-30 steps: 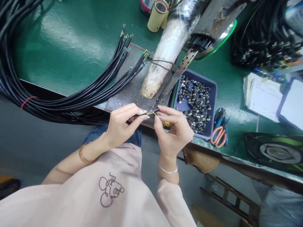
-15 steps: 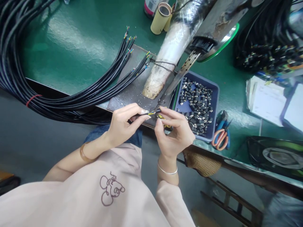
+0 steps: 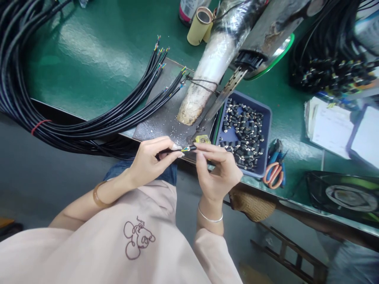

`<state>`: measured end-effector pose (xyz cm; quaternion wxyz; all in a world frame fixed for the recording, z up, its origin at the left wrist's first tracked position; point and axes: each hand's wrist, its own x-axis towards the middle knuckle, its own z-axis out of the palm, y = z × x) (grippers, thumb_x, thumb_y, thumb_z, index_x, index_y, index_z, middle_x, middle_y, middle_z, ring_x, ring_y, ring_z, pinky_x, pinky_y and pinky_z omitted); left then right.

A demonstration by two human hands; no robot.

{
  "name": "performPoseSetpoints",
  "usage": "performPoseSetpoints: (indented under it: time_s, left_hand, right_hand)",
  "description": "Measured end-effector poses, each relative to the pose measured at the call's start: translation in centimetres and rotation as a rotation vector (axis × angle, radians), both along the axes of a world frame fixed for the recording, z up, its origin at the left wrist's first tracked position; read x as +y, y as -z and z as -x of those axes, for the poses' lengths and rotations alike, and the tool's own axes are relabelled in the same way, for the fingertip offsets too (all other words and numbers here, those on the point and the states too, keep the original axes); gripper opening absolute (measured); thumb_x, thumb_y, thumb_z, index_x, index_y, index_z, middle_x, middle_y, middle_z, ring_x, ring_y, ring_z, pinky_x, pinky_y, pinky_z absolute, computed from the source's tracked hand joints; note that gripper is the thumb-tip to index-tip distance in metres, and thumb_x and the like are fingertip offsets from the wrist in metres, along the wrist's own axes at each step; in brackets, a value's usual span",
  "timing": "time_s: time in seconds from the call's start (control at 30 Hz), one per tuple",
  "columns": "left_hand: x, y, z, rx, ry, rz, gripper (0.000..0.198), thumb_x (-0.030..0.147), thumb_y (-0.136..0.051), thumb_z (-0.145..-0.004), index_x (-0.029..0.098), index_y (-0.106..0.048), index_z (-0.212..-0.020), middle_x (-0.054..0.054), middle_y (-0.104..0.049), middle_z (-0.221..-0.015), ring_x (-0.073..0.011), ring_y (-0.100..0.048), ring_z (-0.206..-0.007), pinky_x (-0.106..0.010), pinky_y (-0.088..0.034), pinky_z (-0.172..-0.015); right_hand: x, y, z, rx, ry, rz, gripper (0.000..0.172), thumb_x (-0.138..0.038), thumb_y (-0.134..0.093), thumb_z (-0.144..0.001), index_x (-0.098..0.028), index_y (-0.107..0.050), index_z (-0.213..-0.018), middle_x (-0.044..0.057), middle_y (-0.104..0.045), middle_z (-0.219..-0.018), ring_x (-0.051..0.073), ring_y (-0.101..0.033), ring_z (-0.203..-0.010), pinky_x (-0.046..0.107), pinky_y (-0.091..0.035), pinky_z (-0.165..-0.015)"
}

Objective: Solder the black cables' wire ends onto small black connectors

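Observation:
My left hand [image 3: 149,159] pinches the end of a thin black cable [image 3: 186,149] whose coloured wire tips stick out toward the right. My right hand [image 3: 217,167] is closed, its fingertips meeting those wire tips; what it holds there is too small to make out. Both hands hover at the front edge of a grey metal plate [image 3: 166,114]. A soldering iron [image 3: 220,100] slants down from a wrapped holder [image 3: 213,63] to a yellowish pad [image 3: 201,139] just above my fingers. A blue tray of small black connectors [image 3: 245,130] sits right of my hands.
A thick bundle of black cables [image 3: 89,126] sweeps in from the left, stripped ends on the plate. Orange-handled scissors [image 3: 274,171] lie right of the tray. Tape rolls [image 3: 199,25], papers [image 3: 331,122], more cabled connectors [image 3: 334,67] and a dark dish [image 3: 343,193] stand around the green bench.
Both hands have drawn slightly down and away from the iron's tip, still holding the cable end between them. The yellowish pad, hidden behind my fingers before, shows now.

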<state>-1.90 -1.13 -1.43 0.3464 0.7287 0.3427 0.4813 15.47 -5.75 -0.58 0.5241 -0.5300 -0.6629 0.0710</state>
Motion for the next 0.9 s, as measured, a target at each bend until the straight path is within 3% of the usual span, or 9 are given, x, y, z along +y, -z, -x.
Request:
performPoseSetpoints:
  time_s: [0.07,0.17,0.23,0.33,0.47,0.7,0.9]
  left_hand:
    - [-0.2,-0.1,0.2,-0.016,0.030,-0.022,0.020,0.021,-0.071,-0.094,0.016,-0.063,-0.075,0.002,-0.061,-0.064,-0.0085,-0.051,-0.055,-0.020,-0.043,-0.053]
    - [-0.5,-0.3,0.3,-0.036,0.069,-0.102,0.014,0.021,-0.071,-0.095,0.017,-0.067,-0.082,0.000,-0.067,-0.067,-0.0101,-0.058,-0.059,-0.022,-0.048,-0.057]
    - [-0.7,-0.5,0.4,-0.024,0.076,-0.174,0.009,0.019,-0.070,-0.095,0.017,-0.069,-0.086,-0.001,-0.071,-0.069,-0.0110,-0.062,-0.062,-0.023,-0.050,-0.060]
    - [-0.8,-0.7,0.5,-0.027,0.069,-0.211,0.005,0.017,-0.070,-0.095,0.017,-0.071,-0.090,-0.001,-0.074,-0.072,-0.0113,-0.064,-0.064,-0.023,-0.051,-0.063]
    - [-1.0,-0.7,0.6,-0.091,0.104,-0.044,0.009,0.020,-0.071,-0.094,0.016,-0.072,-0.087,-0.002,-0.072,-0.071,-0.0107,-0.063,-0.061,-0.022,-0.051,-0.060]
    - [-0.9,-0.8,0.5,-0.141,0.150,0.164,0.014,0.024,-0.069,-0.095,0.015,-0.076,-0.086,-0.002,-0.071,-0.069,-0.0105,-0.059,-0.059,-0.021,-0.047,-0.056]
    - [-1.3,-1.0,0.2,-0.327,0.245,0.378,0.025,0.033,-0.068,-0.097,0.015,-0.069,-0.080,-0.001,-0.065,-0.065,-0.0084,-0.056,-0.055,-0.019,-0.046,-0.050]
  right_hand:
    - [-0.4,-0.3,-0.1,0.100,0.090,-0.039,0.014,-0.014,-0.066,-0.095,-0.025,-0.065,-0.103,-0.002,-0.077,-0.085,0.014,-0.077,-0.073,0.023,-0.059,-0.057]
    - [-0.8,-1.4,-0.3,0.065,0.181,0.050,0.009,-0.023,-0.063,-0.099,-0.024,-0.070,-0.103,-0.007,-0.065,-0.065,0.007,-0.058,-0.046,0.019,-0.039,-0.041]
    - [-0.9,-2.4,-0.5,-0.016,0.073,0.232,0.012,-0.029,-0.065,-0.098,-0.021,-0.073,-0.092,-0.008,-0.058,-0.057,0.006,-0.049,-0.041,0.020,-0.035,-0.041]
    - [-0.8,-3.1,-0.5,0.037,-0.064,0.396,0.023,-0.029,-0.065,-0.097,-0.020,-0.067,-0.076,-0.007,-0.057,-0.054,0.006,-0.049,-0.043,0.020,-0.036,-0.043]
    - [-0.7,-2.6,-0.4,0.154,-0.164,0.412,0.020,-0.031,-0.063,-0.099,-0.021,-0.067,-0.081,-0.007,-0.063,-0.062,0.007,-0.054,-0.047,0.019,-0.041,-0.046]
    - [-1.0,-1.8,0.1,0.084,-0.038,0.314,0.020,-0.038,-0.064,-0.099,-0.022,-0.069,-0.088,-0.004,-0.065,-0.068,0.009,-0.058,-0.051,0.020,-0.046,-0.048]
    - [-0.7,-2.2,0.2,0.232,-0.171,0.443,0.027,-0.041,-0.063,-0.099,-0.020,-0.065,-0.083,-0.005,-0.065,-0.062,0.008,-0.062,-0.050,0.017,-0.047,-0.048]
